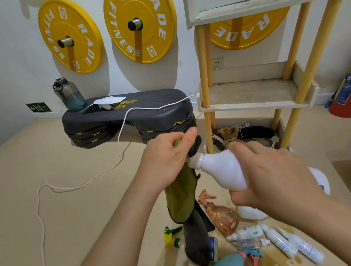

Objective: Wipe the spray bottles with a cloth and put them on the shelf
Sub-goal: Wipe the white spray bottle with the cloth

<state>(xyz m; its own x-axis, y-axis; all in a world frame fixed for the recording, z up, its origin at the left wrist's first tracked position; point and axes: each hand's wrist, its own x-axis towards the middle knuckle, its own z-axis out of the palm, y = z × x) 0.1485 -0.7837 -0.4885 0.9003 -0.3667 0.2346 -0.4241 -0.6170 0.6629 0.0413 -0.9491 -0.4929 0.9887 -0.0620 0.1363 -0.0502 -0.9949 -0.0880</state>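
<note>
The white bottle (223, 171) lies sideways in the air, in front of the shelf (251, 104). My right hand (277, 177) curls round its fat end. My left hand (168, 158) squeezes the green cloth (181, 194) against its black top (195, 146). Below, more bottles (223, 215) lie on the floor (70, 181).

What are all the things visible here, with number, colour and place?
white spray bottle: one, white, black head, in right hand
cloth: one, green and grey, hanging from left hand
floor bottles: several, mixed colours, floor below hands
shelf: one, white trays, wooden posts, right
weight plates: three, yellow, wall
step platform: one, dark grey, by wall
water bottle: one, grey, on platform
fire extinguisher: one, red, right edge
cable: one, white, platform to floor
left hand: grips cloth
right hand: holds bottle
</note>
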